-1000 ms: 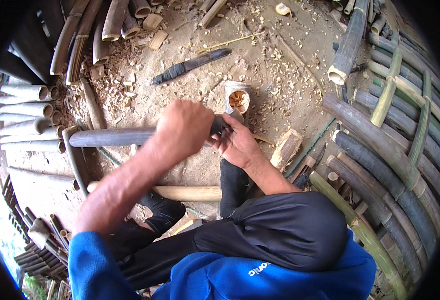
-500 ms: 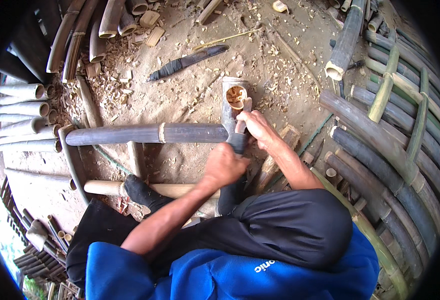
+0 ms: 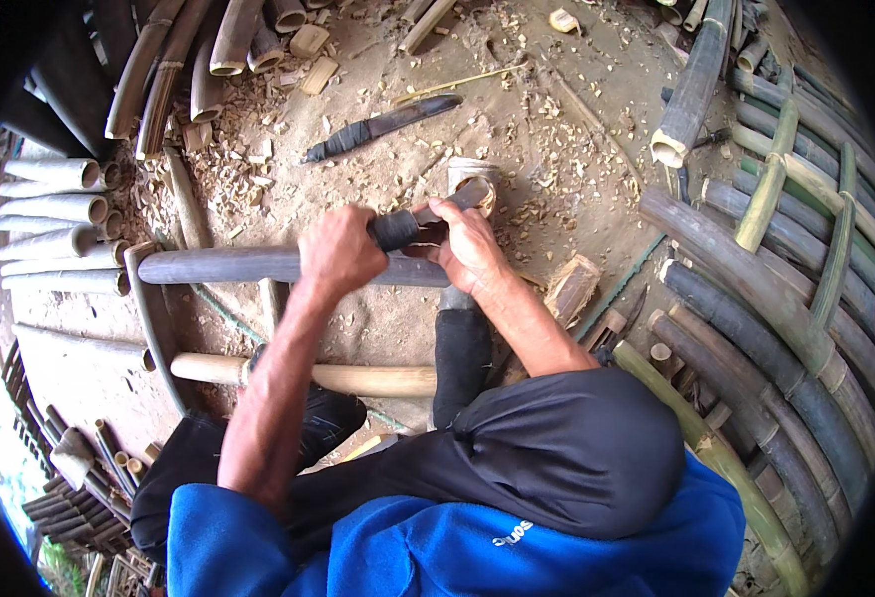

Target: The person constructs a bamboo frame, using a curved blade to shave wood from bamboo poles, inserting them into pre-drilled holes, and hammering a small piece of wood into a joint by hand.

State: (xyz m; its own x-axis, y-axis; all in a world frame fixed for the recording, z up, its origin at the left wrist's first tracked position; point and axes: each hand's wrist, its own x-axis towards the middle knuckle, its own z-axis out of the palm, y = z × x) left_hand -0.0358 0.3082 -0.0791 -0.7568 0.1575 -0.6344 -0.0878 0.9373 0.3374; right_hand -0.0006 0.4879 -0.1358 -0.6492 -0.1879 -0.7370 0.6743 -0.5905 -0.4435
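Note:
My left hand (image 3: 343, 254) is closed round the black-wrapped handle of a knife (image 3: 394, 231), just above a dark bamboo pole (image 3: 218, 266) that lies crosswise. With its thumb along the blade, my right hand (image 3: 469, 249) grips the knife further forward. The blade's end reaches the hole near the top of a thick bamboo piece (image 3: 470, 169), partly covering the cut opening. Below my hands, the rest of that piece is mostly hidden behind them and the pole's end.
Another knife (image 3: 383, 127) with a wrapped handle lies on the dirt among wood shavings (image 3: 218, 189). A pale bamboo rail (image 3: 378, 380) runs near my feet. Bamboo poles (image 3: 756, 368) are stacked at right, and short bamboo lengths (image 3: 54, 209) stand at left.
My left hand has swung up and to the left with the handle, turning the knife from nearly upright to a slant. The right hand has shifted slightly left, still on the knife.

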